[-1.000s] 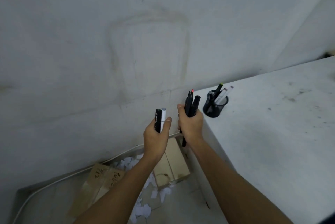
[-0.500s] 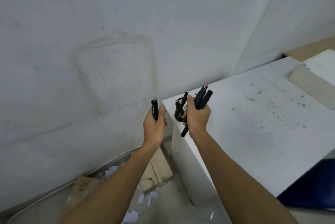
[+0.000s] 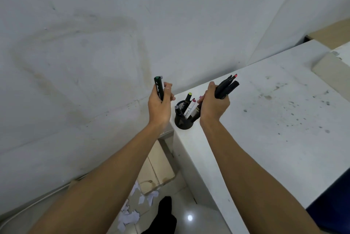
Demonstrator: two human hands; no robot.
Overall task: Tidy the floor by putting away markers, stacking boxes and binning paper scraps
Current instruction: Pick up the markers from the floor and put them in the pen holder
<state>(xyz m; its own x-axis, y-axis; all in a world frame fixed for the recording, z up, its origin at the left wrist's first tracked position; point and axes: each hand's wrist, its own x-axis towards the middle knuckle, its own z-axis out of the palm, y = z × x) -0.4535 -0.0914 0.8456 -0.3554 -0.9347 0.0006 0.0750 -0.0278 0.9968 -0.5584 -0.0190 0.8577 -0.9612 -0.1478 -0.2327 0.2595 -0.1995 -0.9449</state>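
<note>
Both hands are clenched round markers: the left hand (image 3: 159, 109) holds a green-capped marker (image 3: 159, 88) upright by its lower barrel, and the right hand (image 3: 213, 107) grasps a bundle of black markers (image 3: 226, 88) near their middle, tips slanting up to the right. Markers are probably light, stiff and smooth, so a loose bundle could slip or fan out, and a mid-barrel hold seems safest. The black cup (image 3: 182, 122), with a few markers in it, stands on the table (image 3: 265, 120) corner between and just below the hands.
</note>
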